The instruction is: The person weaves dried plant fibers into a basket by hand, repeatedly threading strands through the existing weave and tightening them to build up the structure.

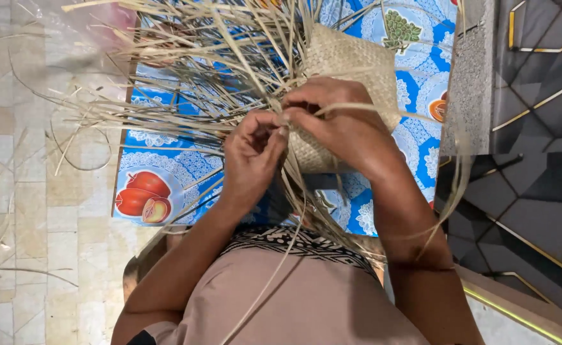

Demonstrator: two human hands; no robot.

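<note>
Clothing: a beige garment with a dark patterned band (297,243) fills the near foreground; both forearms rise from it toward the work.
Left hand: the left hand (252,156) is curled, its fingertips (280,128) pinched on a thin pale strand just beside the woven edge.
Right hand: the right hand (338,121) lies over the near part of the woven piece, fingers bent and gripping a strand against the weave; whether the thumb also presses the panel cannot be told.
Work piece: a partly woven straw mat (351,64) of flat tan strips sits under and beyond the right hand, touching both hands at its working edge.
Loose ends: unwoven straw strips (204,70) fan out from that edge to the left and far side; some trail down past the forearms.
Step in hand: judged to be plaiting at the open edge, one strand being led across or under its neighbours.
Next move calls for: by judgement, steady tension on the pinched strand, the right hand holding the finished weave firm, and care not to crease the brittle strip.
Ground cover: a blue cloth printed with red fruit (150,191) lies beneath the work.
Surroundings: pale floor tiles (31,211) to the left; a dark panel with gold lines (537,128) to the right.
</note>
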